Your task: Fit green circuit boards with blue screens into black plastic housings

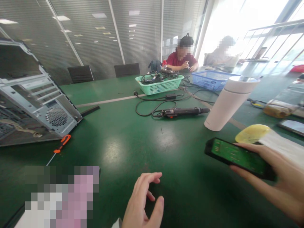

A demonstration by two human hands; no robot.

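Note:
My right hand (268, 171) grips a black casing with a green circuit board (239, 155) showing in its open face, held at the right, the fingers on one long side and the thumb on the other. Near the bottom centre, my left hand (146, 202) is over the green table (133, 136), its fingers curved and the thumb apart, with nothing in it. A black electric screwdriver (180, 112) with a cable lies farther back. Beyond the casing stands a pale pink tumbler (228, 104), and a yellow object (252, 133) lies just behind my right hand.
An open metal computer case (35, 104) stands at the left, with an orange-handled screwdriver (63, 144) by it. A green basket (161, 85) of cables and a blue basket (210, 80) sit at the back. Two people sit beyond. A phone (292, 126) lies far right.

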